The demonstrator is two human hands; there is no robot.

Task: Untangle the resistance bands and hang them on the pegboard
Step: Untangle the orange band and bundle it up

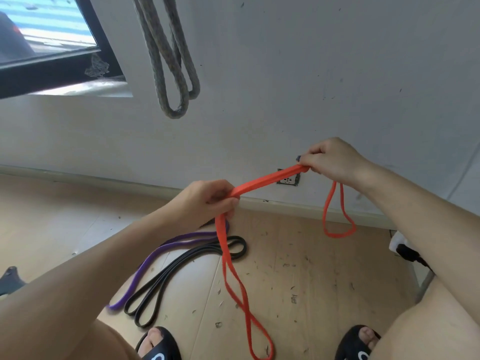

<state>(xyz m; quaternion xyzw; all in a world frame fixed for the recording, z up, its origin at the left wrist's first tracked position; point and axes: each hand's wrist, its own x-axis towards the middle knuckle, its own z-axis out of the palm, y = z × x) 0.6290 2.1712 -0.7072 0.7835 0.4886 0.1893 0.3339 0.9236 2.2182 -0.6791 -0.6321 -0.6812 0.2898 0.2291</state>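
Left hand (210, 198): forearm raised from lower left, fingers curled round the orange band (267, 181), thumb apparently on top. Right hand (330, 159): held higher, forearm entering from the right edge, fingers pinching the same band. Both arms bare; hands apart.

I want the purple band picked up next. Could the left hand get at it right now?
Probably not yet: the left hand grips the orange band. The purple band lies uncovered on the floor just below it, beside the black band.
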